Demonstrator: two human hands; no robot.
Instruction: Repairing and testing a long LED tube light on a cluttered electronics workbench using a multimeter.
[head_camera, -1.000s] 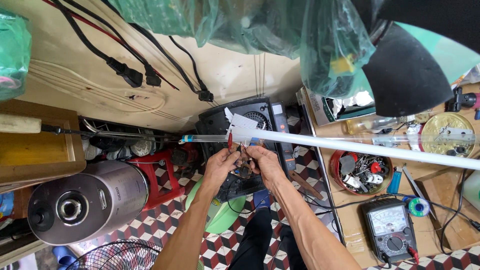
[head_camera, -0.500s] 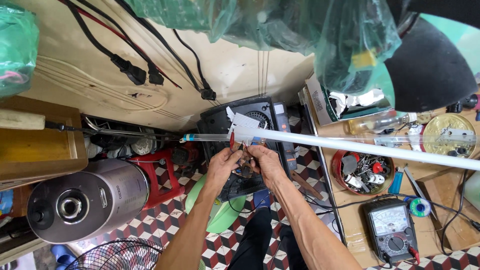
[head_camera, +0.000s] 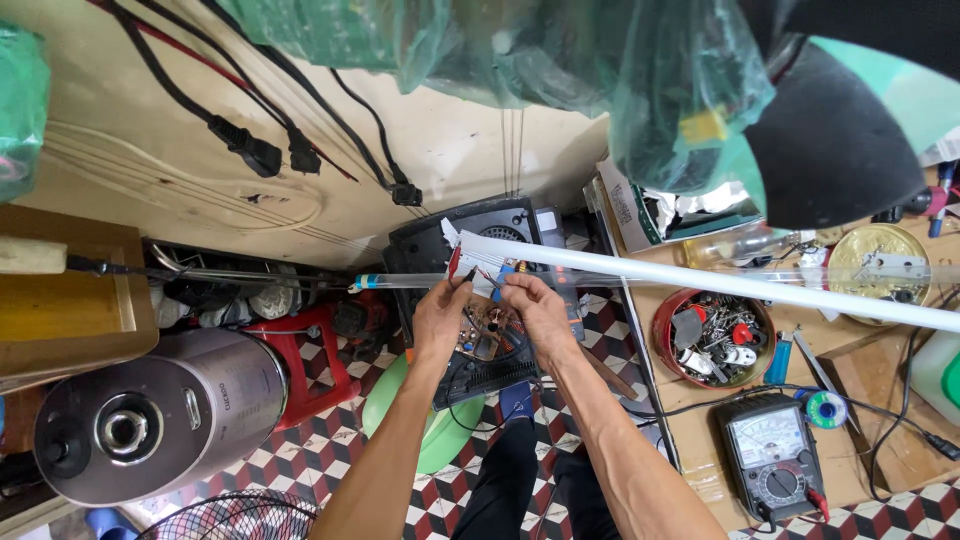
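Little has shifted since a second ago: both hands stay at the end of the long white tube (head_camera: 700, 280), and only the view has tipped slightly. One tube, lying across from the workbench (head_camera: 700, 440) at right to the hands at centre, its near end over a black appliance case (head_camera: 480, 230); a clear thinner tube (head_camera: 400, 282) runs on leftward from the same spot. Left hand (head_camera: 440, 318): fingers drawn together, pinching a small red-and-black wire end (head_camera: 458, 265) at the tube's end. Right hand (head_camera: 535, 310): fingers closed around the fitting at the tube end (head_camera: 495, 278); exact contact too small to tell. Beneath the hands, one small circuit board (head_camera: 490, 335) with copper coil. Around, largest down: one grey cylindrical cooker body (head_camera: 160, 420) at lower left, one red plastic stool (head_camera: 310, 360), one green bag (head_camera: 640, 80) hanging overhead, one red bowl of small parts (head_camera: 715, 335), one analog meter (head_camera: 775, 455) with red and black leads, one solder spool (head_camera: 825, 408). Three black plugs (head_camera: 290, 150) hang on the wall.
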